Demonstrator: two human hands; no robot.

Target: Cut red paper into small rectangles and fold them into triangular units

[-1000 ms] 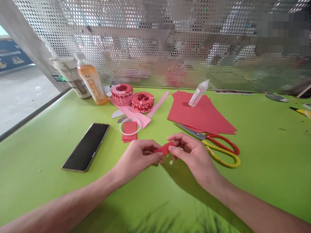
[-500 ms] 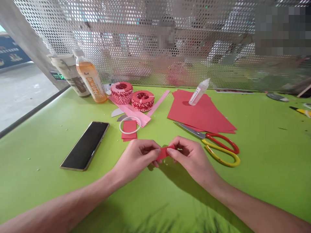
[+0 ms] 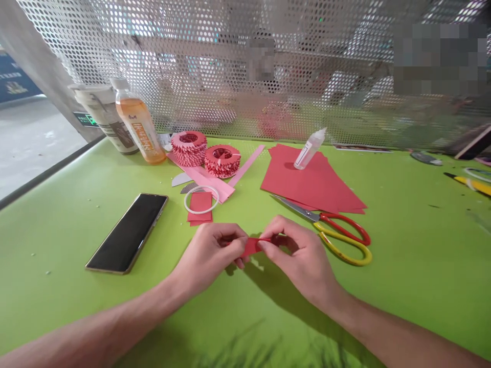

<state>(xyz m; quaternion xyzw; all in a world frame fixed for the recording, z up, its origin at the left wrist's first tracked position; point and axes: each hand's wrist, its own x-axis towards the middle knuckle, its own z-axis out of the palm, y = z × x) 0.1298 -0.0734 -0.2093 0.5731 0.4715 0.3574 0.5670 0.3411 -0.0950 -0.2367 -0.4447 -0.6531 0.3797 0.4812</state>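
Note:
A small folded strip of red paper [image 3: 251,247] is pinched between my left hand [image 3: 209,258] and my right hand [image 3: 295,253]. Its left end disappears into the left fingers, and the right fingers cover its other end. Just beyond my right hand lie red-and-yellow-handled scissors [image 3: 341,235], their blades pointing left. A stack of red paper sheets [image 3: 307,186] lies farther back, with a white glue bottle [image 3: 310,149] standing on it. Beyond my left hand are small red paper rectangles [image 3: 200,207] and a thin white ring [image 3: 192,204].
Two round red-and-pink folded paper coils [image 3: 222,161] stand at the back, beside a pink paper strip [image 3: 201,176]. A black smartphone [image 3: 126,233] lies on the green table [image 3: 57,220]. An orange drink bottle [image 3: 138,125] and a cup [image 3: 105,120] stand before a perforated metal screen [image 3: 230,61].
My hands have shifted slightly, and the red strip now lies flatter between them. The whole view has drifted a little, with the table items appearing further left.

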